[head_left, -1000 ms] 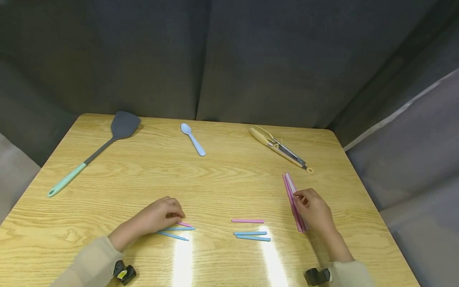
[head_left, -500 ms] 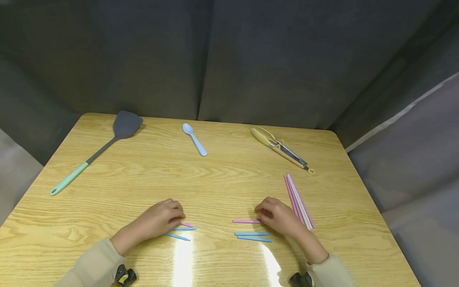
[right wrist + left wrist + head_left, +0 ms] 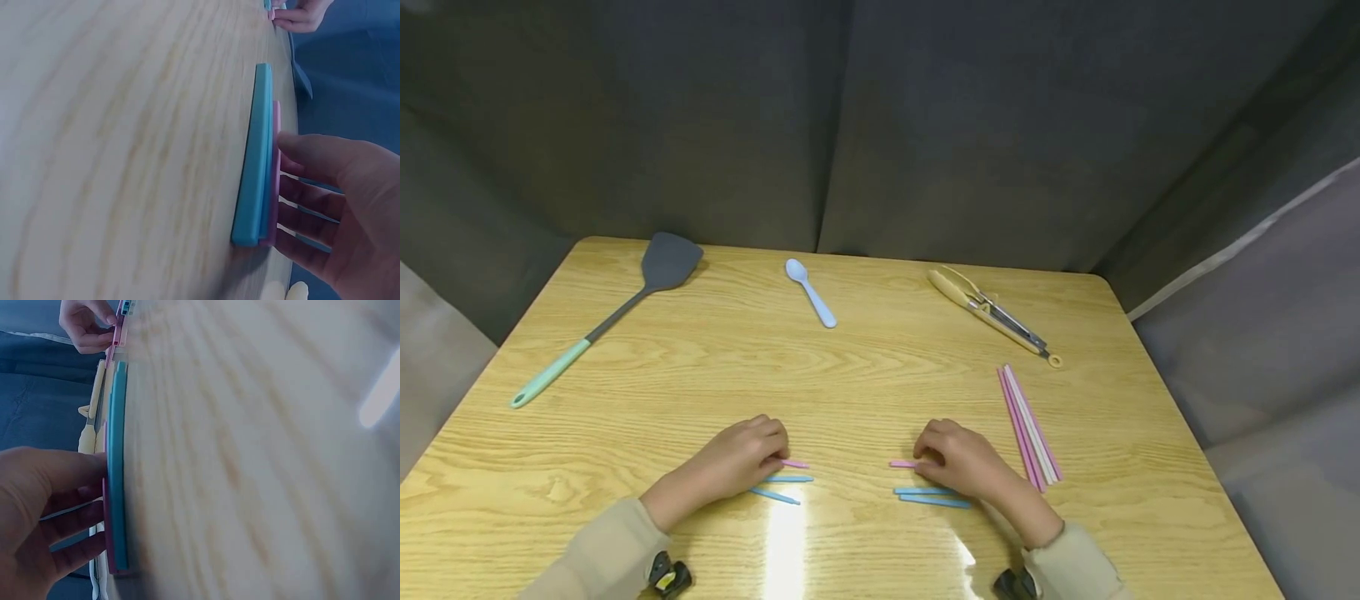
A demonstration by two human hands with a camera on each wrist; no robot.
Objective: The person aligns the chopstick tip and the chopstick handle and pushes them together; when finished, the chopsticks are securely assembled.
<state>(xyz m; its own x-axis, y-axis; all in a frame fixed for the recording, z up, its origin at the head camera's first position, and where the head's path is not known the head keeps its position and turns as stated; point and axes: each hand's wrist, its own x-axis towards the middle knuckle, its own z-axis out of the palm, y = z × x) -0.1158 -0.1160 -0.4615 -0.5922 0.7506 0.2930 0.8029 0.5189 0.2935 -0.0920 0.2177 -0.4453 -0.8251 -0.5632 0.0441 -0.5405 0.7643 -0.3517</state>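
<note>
Wood-grain surface [image 3: 865, 367], its far edge being backed by dark cloth [image 3: 700, 125]

Toward the near edge, the left pink stick [image 3: 797, 463] is being pinched narrowly by the left hand [image 3: 741, 458], and the right pink stick [image 3: 902, 464] likewise by the right hand [image 3: 958, 454]. Just nearside of each, two blue sticks [image 3: 792, 479] are lying. Pressure is likely best being kept light and level, so no blue stick is being dragged.

A wood-grained table [image 3: 865, 375] carries a pale-blue spoon [image 3: 812, 296]. Left of it lies a mint-handled turner [image 3: 617, 314], right of it yellow tongs [image 3: 1000, 323]. In front of the spoon lie short blue sticks [image 3: 934, 502], short pink sticks [image 3: 796, 464] and, to its right, long pink and white sticks [image 3: 1032, 427].
</note>
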